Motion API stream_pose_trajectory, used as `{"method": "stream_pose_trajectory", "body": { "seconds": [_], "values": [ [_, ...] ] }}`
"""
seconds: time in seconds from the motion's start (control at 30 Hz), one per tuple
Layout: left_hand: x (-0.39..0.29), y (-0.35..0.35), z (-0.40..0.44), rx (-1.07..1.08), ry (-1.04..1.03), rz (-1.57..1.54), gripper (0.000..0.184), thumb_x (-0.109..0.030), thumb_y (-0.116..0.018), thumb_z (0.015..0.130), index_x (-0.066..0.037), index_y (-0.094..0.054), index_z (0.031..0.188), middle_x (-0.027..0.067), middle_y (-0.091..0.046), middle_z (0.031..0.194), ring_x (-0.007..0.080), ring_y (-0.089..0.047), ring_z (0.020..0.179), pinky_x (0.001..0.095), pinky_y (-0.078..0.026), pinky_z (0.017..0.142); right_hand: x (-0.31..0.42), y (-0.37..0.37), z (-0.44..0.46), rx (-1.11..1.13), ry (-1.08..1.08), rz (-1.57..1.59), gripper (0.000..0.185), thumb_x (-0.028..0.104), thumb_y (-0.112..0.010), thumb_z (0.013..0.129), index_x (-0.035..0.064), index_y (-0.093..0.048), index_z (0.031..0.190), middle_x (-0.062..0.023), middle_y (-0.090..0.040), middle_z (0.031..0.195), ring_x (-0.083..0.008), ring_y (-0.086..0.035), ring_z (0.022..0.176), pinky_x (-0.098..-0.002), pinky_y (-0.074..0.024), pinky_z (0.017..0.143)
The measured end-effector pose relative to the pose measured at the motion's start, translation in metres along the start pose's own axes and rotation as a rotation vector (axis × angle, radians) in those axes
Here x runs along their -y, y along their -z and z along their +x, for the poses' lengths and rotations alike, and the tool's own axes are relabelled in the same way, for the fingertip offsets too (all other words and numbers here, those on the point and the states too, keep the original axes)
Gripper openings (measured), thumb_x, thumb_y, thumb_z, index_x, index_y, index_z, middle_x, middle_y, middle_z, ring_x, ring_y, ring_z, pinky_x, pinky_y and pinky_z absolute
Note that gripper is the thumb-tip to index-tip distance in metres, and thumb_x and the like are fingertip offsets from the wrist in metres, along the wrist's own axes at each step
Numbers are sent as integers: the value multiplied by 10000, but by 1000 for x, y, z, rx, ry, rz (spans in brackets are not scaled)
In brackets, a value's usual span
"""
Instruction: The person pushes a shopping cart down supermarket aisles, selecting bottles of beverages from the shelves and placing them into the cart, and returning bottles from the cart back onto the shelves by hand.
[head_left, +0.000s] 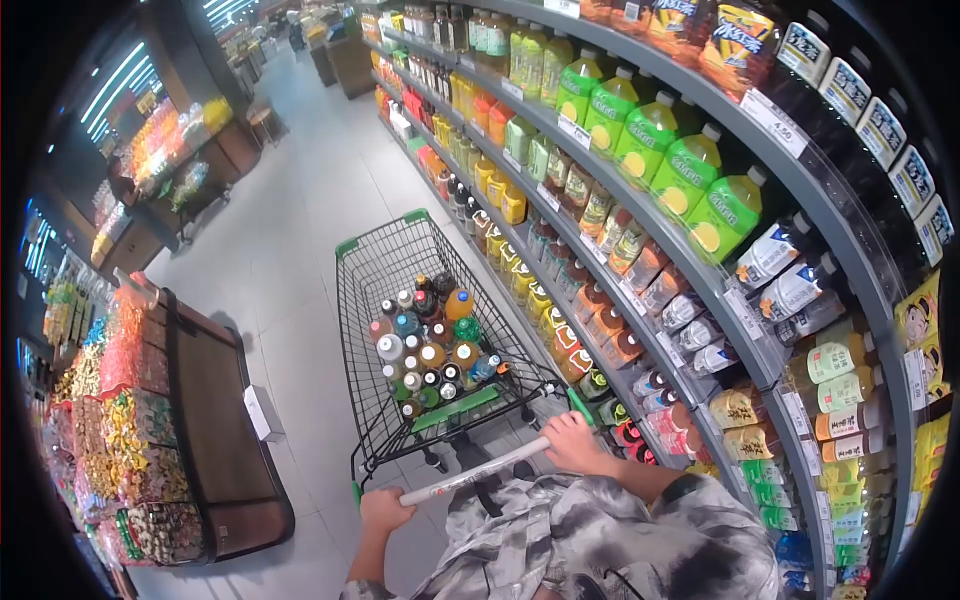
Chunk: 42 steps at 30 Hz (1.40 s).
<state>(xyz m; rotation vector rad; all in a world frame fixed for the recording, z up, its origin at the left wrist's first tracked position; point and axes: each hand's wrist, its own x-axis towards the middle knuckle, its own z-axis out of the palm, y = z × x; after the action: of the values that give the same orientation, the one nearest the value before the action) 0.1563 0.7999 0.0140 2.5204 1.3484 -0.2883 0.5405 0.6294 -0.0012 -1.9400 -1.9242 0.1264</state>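
A wire shopping cart (362, 330) with green corner pieces stands in front of me. Several bottles with caps of various colours (432, 352) are grouped upright in its basket, toward the handle end. My left hand (386, 509) is wrapped round the left end of the pale handle bar (475, 477). Near the bar's right end, my right hand (577, 444) also grips it, fingers closed.
Long curved shelves (640, 190) of bottled drinks, with price tags, run along the right side. At the left is a display stand (225, 440) of packaged sweets (125, 425). A tiled aisle (300, 200) leads ahead past a produce stand (165, 150) and a stool (262, 122).
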Motion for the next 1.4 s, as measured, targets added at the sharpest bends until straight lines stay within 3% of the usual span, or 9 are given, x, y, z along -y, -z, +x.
{"method": "stream_pose_trajectory", "body": {
  "seconds": [0.3,0.63,0.83,0.97,1.13,1.2,1.27,1.33,1.4],
  "values": [
    [-3,14,12,44,-199,-26,480,-582,-687,728,-127,-609,858,55,-597,858,268,-605,849,409,-504,664,-10,-2,10,-51,-43,61,330,194,-707,618,111,-583,912,-48,-536,913,-236,-513,946,-384,-363,854],
    [7,19,59,-73,-318,-29,357,-470,-620,835,-123,-586,909,56,-589,885,266,-603,883,436,-508,661,-48,-12,83,-110,232,26,340,199,-712,571,137,-606,887,-29,-546,903,-226,-533,925,-379,-394,840],
    [10,46,102,-18,-345,-24,331,-429,-605,859,-120,-601,977,75,-629,922,309,-619,877,470,-505,674,-75,-31,124,60,126,-134,277,277,-729,592,156,-588,797,7,-546,781,-192,-533,892,-359,-390,817],
    [22,57,131,99,-275,0,404,-464,-524,893,-105,-589,1066,181,-665,860,393,-643,811,516,-504,702,-80,-23,142,38,-27,-199,218,258,-712,649,163,-592,804,4,-544,793,-193,-523,909,-409,-359,874],
    [53,51,175,3,-368,-17,394,-430,-440,942,-108,-560,1134,239,-664,826,441,-641,776,556,-494,697,-69,-18,166,-51,-169,-209,202,156,-663,668,166,-612,863,-10,-531,878,-208,-512,992,-451,-336,930],
    [61,53,192,-19,-372,-4,381,-415,-427,948,-112,-561,1136,235,-663,812,450,-634,762,555,-493,689,-51,-14,187,-299,-42,-297,243,153,-676,652,161,-616,887,-18,-538,912,-211,-506,1032,-457,-335,934],
    [65,58,205,-25,-355,-13,406,-442,-433,943,-107,-576,1123,225,-666,809,447,-636,763,547,-496,693,-49,-27,209,-278,-2,-295,256,154,-685,636,160,-607,881,-17,-574,965,-203,-511,1064,-446,-344,922],
    [68,68,213,-32,-303,-23,432,-469,-439,938,-102,-590,1110,215,-669,805,444,-639,763,539,-498,696,-55,-45,235,167,-185,-151,219,178,-678,627,150,-601,830,-21,-626,915,-209,-578,984,-424,-400,841],
    [72,77,232,-135,-392,-9,330,-433,-612,851,-105,-591,883,119,-610,678,349,-620,655,471,-474,582,-70,-65,259,200,-212,-250,187,268,-672,615,174,-590,754,10,-622,773,-193,-633,818,-376,-440,711]
  ]
}}
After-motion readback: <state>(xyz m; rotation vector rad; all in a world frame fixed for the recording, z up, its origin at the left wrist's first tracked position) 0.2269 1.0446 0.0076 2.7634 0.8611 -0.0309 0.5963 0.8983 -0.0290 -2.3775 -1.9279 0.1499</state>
